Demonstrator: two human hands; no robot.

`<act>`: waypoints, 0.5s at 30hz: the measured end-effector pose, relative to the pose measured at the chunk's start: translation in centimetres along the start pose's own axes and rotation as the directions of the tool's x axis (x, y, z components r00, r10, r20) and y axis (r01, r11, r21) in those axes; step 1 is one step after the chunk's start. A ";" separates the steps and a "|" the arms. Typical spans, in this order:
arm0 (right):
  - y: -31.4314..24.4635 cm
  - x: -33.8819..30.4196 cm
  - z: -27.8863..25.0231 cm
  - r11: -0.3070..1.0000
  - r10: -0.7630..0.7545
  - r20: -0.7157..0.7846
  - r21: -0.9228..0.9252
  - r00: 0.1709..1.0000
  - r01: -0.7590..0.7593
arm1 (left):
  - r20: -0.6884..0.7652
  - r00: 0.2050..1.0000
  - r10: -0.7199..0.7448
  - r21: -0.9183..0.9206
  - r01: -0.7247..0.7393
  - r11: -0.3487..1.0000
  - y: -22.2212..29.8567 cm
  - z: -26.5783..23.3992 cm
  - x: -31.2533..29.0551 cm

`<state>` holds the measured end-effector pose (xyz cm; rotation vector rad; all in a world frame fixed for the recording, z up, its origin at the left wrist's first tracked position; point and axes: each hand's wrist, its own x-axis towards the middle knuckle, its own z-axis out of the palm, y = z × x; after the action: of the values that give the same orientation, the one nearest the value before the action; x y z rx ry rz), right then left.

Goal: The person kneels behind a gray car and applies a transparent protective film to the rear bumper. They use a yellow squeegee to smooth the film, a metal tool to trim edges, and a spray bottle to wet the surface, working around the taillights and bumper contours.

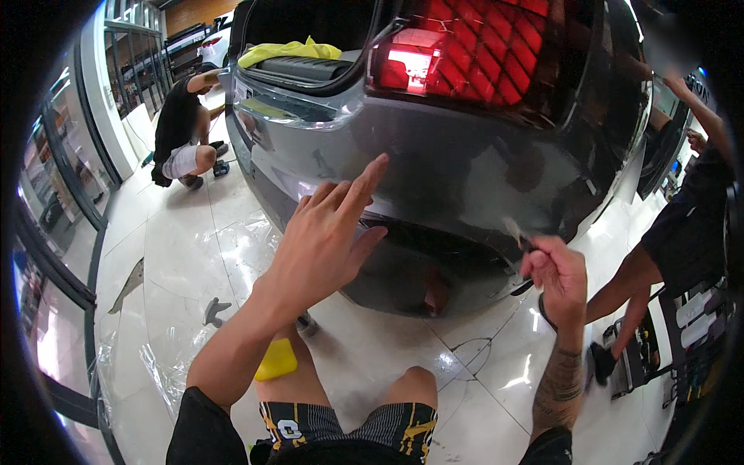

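In front of me is the rear corner of a dark grey car, with its bumper (434, 170) below a red tail light (473, 62). My left hand (329, 221) is open near the bumper, fingers stretched out and pointing up; I cannot tell whether the fingertips touch the surface. To the right, my right hand (556, 271) is closed around a small tool with a dark handle and a pale, thin tip (513, 231). That tip is blurred and points up toward the bumper's lower side. A yellow rounded pad (277, 360) is by my left thigh.
Crumpled clear film (167, 364) and a grey tool (215, 311) lie on the tiled floor. A yellow cloth (291, 51) rests on the car's rear ledge. One person (182, 124) crouches at left; another (690, 217) stands at right beside a cart (701, 318).
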<state>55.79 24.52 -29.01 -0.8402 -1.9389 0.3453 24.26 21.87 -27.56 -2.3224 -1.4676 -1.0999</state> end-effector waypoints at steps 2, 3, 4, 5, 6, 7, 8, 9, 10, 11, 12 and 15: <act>-1.9 2.6 0.2 0.994 -0.055 0.035 -0.093 0.998 0.058 | -0.022 1.000 0.020 0.025 -0.020 0.999 -0.9 -0.6 0.5; -2.9 3.6 -0.2 0.975 -0.111 0.031 -0.190 0.993 0.115 | -0.043 0.998 0.051 0.004 -0.051 0.999 -1.2 -0.7 1.0; -3.7 4.7 -0.6 0.945 -0.166 0.039 -0.279 0.985 0.171 | -0.063 0.995 0.075 -0.014 -0.076 0.997 -1.3 -0.6 1.5; -4.7 5.7 -0.7 0.901 -0.266 0.031 -0.347 0.963 0.260 | -0.083 0.992 0.098 -0.033 -0.101 0.994 -1.6 -0.5 2.0; -5.8 6.6 -0.9 0.853 -0.315 0.059 -0.420 0.947 0.309 | -0.146 0.984 0.101 -0.058 -0.110 0.992 -2.0 -0.6 2.3; -6.6 7.4 -0.9 0.797 -0.359 0.091 -0.489 0.929 0.356 | -0.208 0.973 0.102 -0.083 -0.121 0.989 -2.5 -0.6 2.7; -6.8 8.0 -0.6 0.771 -0.397 0.085 -0.509 0.914 0.382 | -0.270 0.958 0.100 -0.108 -0.134 0.985 -3.0 -0.6 3.0; -7.1 8.6 -0.3 0.742 -0.434 0.080 -0.533 0.897 0.407 | -0.356 0.933 0.056 -0.134 -0.110 0.985 -3.4 -0.9 3.4; -7.4 9.1 -0.1 0.712 -0.471 0.076 -0.555 0.879 0.430 | -0.437 0.899 0.009 -0.163 -0.089 0.983 -3.7 -1.2 3.9; -7.5 9.4 0.4 0.719 -0.486 0.052 -0.544 0.872 0.433 | -0.513 0.857 -0.040 -0.193 -0.069 0.979 -4.1 -1.5 4.4; -7.4 9.5 1.0 0.724 -0.496 0.030 -0.537 0.868 0.433 | -0.565 0.824 -0.036 -0.198 -0.094 0.976 -4.7 -1.6 5.0; -8.4 9.9 2.0 0.693 -0.507 0.072 -0.558 0.859 0.456 | -0.555 0.828 0.084 -0.151 -0.200 0.968 -5.5 -1.5 4.9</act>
<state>47.62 25.39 -18.80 -0.6396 -2.1142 -0.6086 20.08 27.32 -24.48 -1.9381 -0.9852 -1.7481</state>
